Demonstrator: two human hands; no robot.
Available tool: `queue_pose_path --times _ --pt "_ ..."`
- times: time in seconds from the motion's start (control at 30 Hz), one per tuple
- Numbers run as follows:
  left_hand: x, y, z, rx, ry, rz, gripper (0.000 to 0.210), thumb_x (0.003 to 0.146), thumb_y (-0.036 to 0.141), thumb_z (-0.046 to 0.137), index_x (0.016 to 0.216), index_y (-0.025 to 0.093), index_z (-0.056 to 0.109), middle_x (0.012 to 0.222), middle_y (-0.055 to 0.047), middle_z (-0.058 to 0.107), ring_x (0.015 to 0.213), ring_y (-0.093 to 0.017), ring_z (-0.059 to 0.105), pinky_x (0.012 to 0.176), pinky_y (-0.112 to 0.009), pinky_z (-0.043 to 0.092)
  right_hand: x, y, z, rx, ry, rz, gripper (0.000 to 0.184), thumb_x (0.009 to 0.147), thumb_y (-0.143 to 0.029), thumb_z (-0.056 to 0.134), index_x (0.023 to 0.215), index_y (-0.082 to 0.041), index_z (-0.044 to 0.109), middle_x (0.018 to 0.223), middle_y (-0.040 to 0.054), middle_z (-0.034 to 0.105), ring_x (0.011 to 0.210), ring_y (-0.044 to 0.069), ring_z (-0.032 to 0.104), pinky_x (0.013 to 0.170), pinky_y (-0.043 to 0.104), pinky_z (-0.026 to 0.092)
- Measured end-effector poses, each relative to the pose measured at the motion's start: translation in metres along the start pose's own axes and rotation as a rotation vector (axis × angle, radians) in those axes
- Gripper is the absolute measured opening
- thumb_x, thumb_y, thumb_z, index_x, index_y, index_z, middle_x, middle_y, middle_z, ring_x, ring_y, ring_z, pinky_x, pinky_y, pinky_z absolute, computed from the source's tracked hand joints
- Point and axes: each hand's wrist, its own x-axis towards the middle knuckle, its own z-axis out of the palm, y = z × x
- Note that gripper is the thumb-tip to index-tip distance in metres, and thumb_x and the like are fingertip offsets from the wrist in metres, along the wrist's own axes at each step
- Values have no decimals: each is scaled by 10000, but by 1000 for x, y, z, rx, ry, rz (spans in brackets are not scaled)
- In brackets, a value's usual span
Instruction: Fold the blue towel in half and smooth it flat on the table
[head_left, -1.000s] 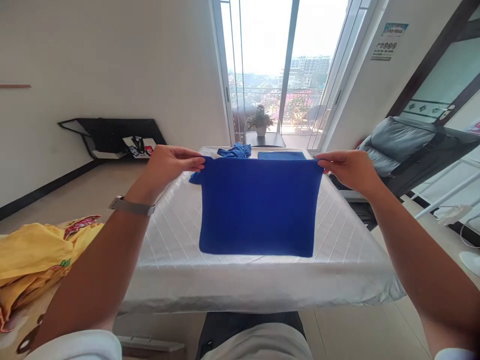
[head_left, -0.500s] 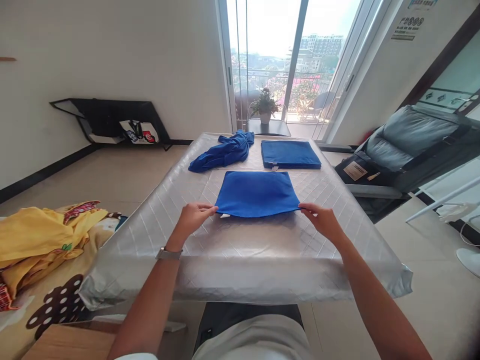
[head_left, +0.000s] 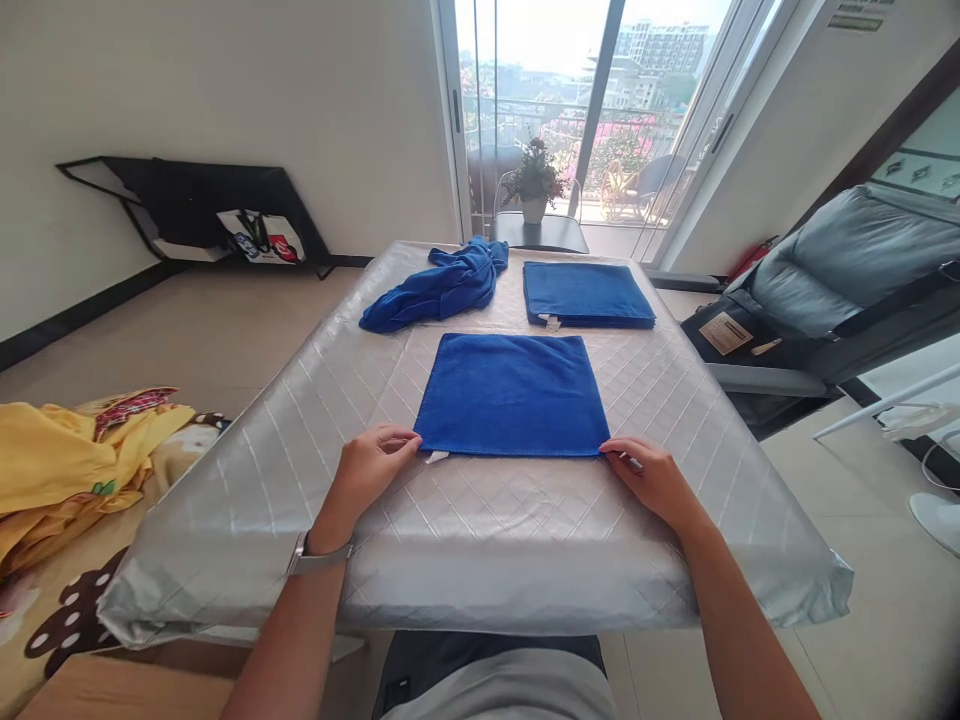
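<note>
A blue cloth (head_left: 516, 394) lies flat on the silver-covered table (head_left: 525, 550), straight in front of me. My left hand (head_left: 375, 465) pinches its near left corner, close to a small white tag (head_left: 437, 457). At the near right corner, my right hand (head_left: 649, 475) has the edge between thumb and fingers. Behind it to the right sits a neat stack of folded blue cloths (head_left: 589, 293) with white tags at its front. A crumpled heap of blue cloth (head_left: 442, 285) rests at the back left of the table.
Beyond the table stands a potted plant (head_left: 534, 185) on a chair, before a glass sliding door. A grey recliner (head_left: 810, 270) is on the right. Yellow clothing (head_left: 67, 465) lies at the left, with a cardboard box (head_left: 135, 690) below it.
The cloth's near edge, raised and sagging before, has come down flat on the table. Both hands have lowered toward me, still at the corners. The camera view has tilted slightly.
</note>
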Motion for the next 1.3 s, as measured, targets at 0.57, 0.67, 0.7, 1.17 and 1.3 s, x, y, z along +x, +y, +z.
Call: queue_pose_path --times 0.57,0.67,0.7,1.17,1.3 --pt "-4 -1 -1 66 -41 68 369 755 583 672 865 255 799 1009 -57 781 839 -240 741 824 -356 571 1 -2 -1 -73 -55 18 233 890 -232 536 977 -269 749 1045 42 718 725 166 669 728 336 578" --pt "-3 -1 -1 68 -56 63 373 746 591 673 854 257 800 997 -55 786 848 -247 740 814 -353 566 1 -4 2 -132 -60 13 251 852 -191 519 934 -254 749 1015 38 713 702 157 652 733 326 559" --pt "-3 -1 -1 73 -61 60 373 745 588 673 856 256 801 991 -56 787 855 -251 739 810 -352 564 2 -6 2 -168 -57 12 249 841 -184 516 910 -251 747 988 36 712 706 160 651 747 329 555" --pt "-6 3 -6 62 -90 93 410 760 648 712 859 261 807 970 -47 794 841 -239 726 799 -337 558 82 -25 38 -501 -31 65 527 1047 -377 420 1496 -146 573 1586 126 527 1484 287 446 1244 457 341" --pt "-6 0 -10 40 -116 67 411 763 660 735 864 269 813 968 -43 794 867 -245 731 789 -330 551 83 -10 58 -569 -172 210 670 1084 -459 318 1647 -96 323 1722 129 280 1599 277 232 1304 480 196"
